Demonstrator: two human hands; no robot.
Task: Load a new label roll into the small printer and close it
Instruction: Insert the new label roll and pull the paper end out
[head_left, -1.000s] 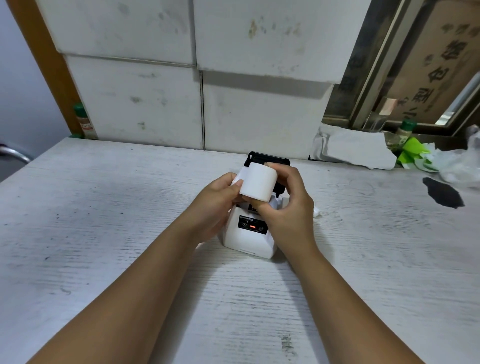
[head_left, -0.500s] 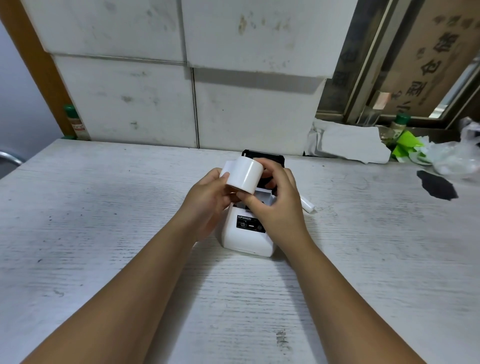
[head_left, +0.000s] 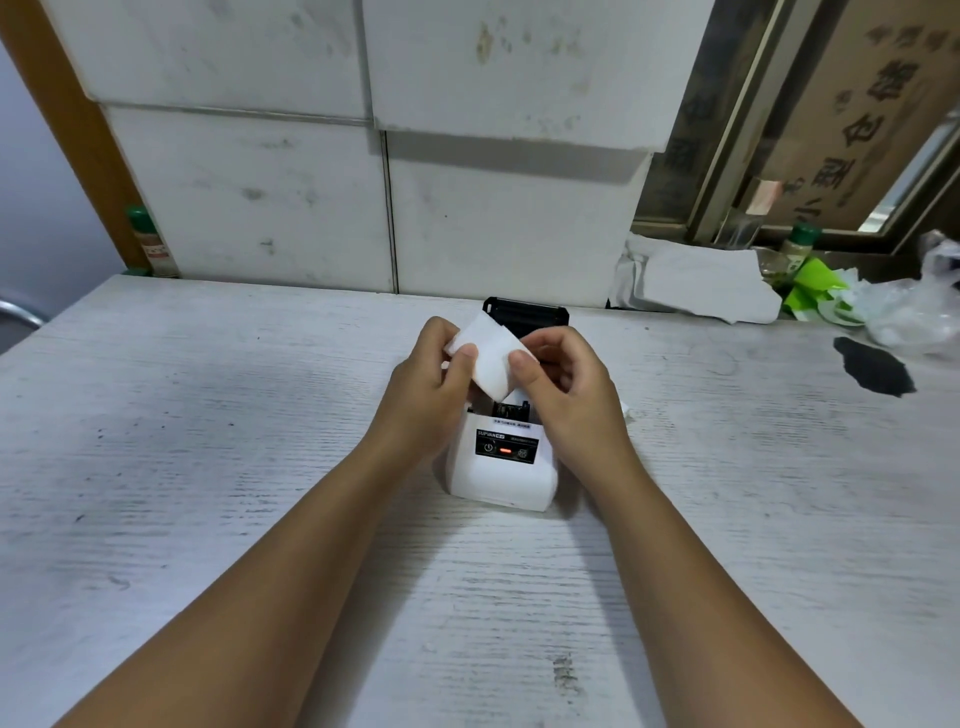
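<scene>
Label roll (head_left: 491, 358) now tilted lower toward open printer (head_left: 501, 467), pinched between both grips.

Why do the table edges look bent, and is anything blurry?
Head view: the wide-angle lens bows the table edge and the wall lines; the label roll looks washed-out white with soft edges; the printer panel stays sharp; soft shadows lie under both arms.
</scene>
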